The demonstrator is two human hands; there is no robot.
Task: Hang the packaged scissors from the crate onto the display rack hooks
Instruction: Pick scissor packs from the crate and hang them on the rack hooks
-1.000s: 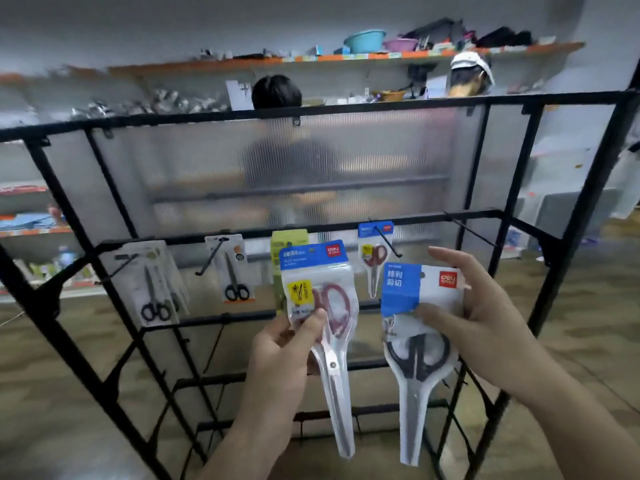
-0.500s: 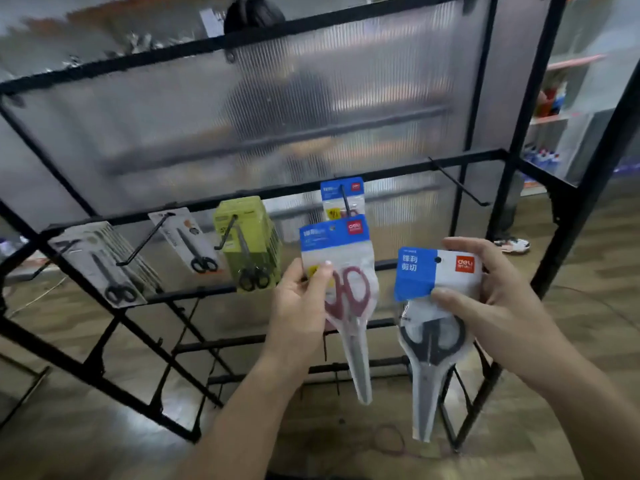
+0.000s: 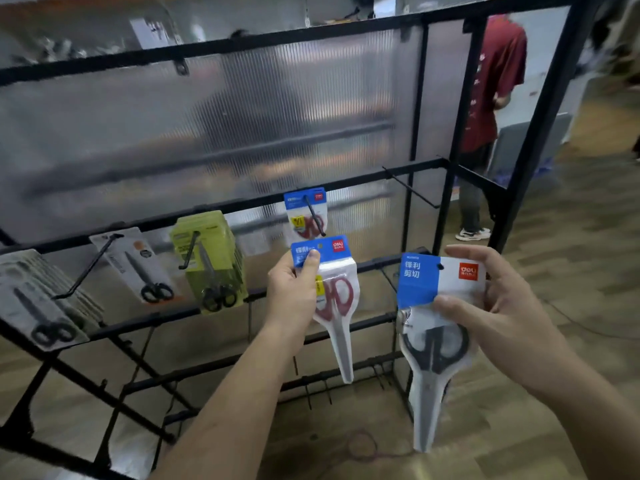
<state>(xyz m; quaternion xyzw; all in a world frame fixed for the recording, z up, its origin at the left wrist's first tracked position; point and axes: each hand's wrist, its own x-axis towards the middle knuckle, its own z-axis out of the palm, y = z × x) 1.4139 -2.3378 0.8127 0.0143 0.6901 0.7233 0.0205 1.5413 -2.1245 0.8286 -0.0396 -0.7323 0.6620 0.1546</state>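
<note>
A black metal display rack (image 3: 540, 133) is backed by a ribbed translucent panel (image 3: 242, 116) and is stood on a wood-patterned floor (image 3: 588, 306). Packs are hung on hooks along its middle bar. From the left are seen a stack of grey scissor packs (image 3: 38, 306), a single grey pack (image 3: 138, 268) with black-handled scissors, a thick stack of yellow-green packs (image 3: 214, 258) and a blue-topped pack (image 3: 304, 216) with red-handled scissors. Further right, a bare hook (image 3: 412, 187) is angled outward. Short hooks (image 3: 306, 393) are carried on a lower rail.

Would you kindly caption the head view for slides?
Left hand holds red scissors pack, right hand black scissors pack, facing display rack.
</note>
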